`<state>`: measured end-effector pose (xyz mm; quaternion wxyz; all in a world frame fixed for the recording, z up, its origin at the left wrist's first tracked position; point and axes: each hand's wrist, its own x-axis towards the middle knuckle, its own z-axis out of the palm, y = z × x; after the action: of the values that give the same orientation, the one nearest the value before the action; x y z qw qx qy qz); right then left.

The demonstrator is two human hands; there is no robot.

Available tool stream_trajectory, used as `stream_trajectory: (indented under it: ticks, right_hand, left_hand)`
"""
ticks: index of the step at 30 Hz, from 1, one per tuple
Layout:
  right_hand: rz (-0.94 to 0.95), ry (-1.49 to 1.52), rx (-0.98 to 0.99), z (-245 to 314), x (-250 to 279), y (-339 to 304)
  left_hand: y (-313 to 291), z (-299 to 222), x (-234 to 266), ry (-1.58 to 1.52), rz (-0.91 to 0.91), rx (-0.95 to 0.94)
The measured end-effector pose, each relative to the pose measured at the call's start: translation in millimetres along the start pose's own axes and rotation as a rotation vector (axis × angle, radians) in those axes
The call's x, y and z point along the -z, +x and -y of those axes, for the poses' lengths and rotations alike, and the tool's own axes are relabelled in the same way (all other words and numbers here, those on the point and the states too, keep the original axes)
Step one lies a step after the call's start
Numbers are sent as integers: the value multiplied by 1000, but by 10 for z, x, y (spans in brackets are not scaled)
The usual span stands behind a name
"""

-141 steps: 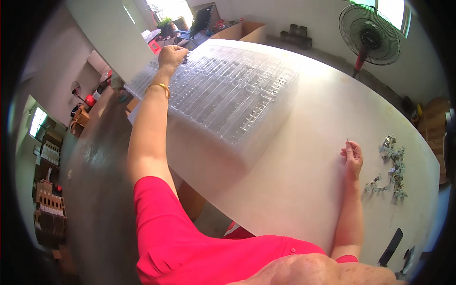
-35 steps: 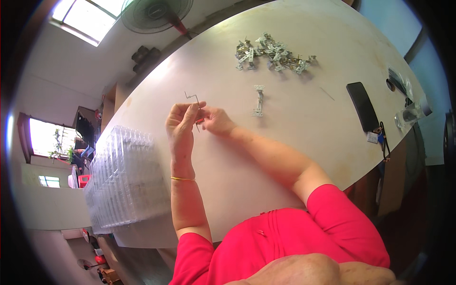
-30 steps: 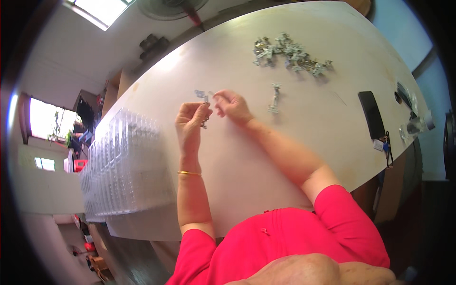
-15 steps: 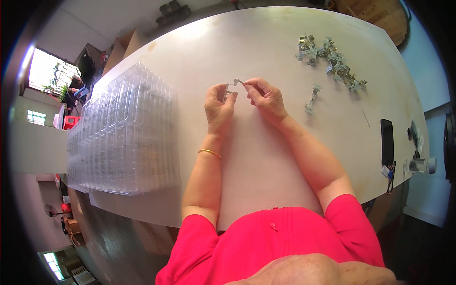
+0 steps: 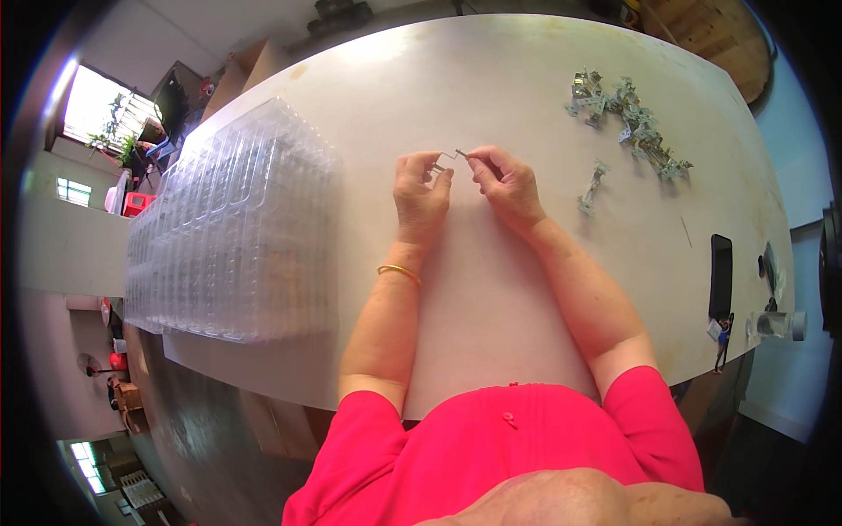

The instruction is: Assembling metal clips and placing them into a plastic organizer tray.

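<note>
Over the table, my left hand is closed, pinching a small silvery metal bracket between thumb and fingers. A thin bent metal arm runs from it toward my right hand. That hand is also closed, its thumb and forefinger on the slim dark metal end of the arm. My fingertips cover much of the part, so how its pieces join cannot be made out. Right of my hands lies a single similar metal piece, and beyond it a heap of several metal bracket pieces.
Clear plastic trays form a tall stack on the left of the pale table. At right lie a thin metal rod, a black phone, keys and a transparent bottle near the edge.
The whole view has shifted slightly, carrying hands and heap rightward in the picture. The bent metal arm sits at a different angle between my hands; both keep their pinch.
</note>
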<state>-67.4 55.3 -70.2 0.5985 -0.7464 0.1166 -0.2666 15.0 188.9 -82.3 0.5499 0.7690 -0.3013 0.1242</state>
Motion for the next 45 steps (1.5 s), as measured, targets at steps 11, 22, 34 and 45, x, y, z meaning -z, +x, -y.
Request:
stream_trajectory:
  ticks: [11,22,34,45]
  right_hand:
    - [37,73,-10,-38,-44,-4]
    - [-69,-113,115,-138,-61,-6]
    - [-211,-43,191,-142,-45,56]
    - [-68,183,-125,-48,-21,38]
  left_hand:
    - [-31,-41,-1,82,30,-141]
    - [-92,-99,20,118,28,-214]
    - [-68,-109,7,142,169,-306]
    - [36,-99,51,-558,103,453]
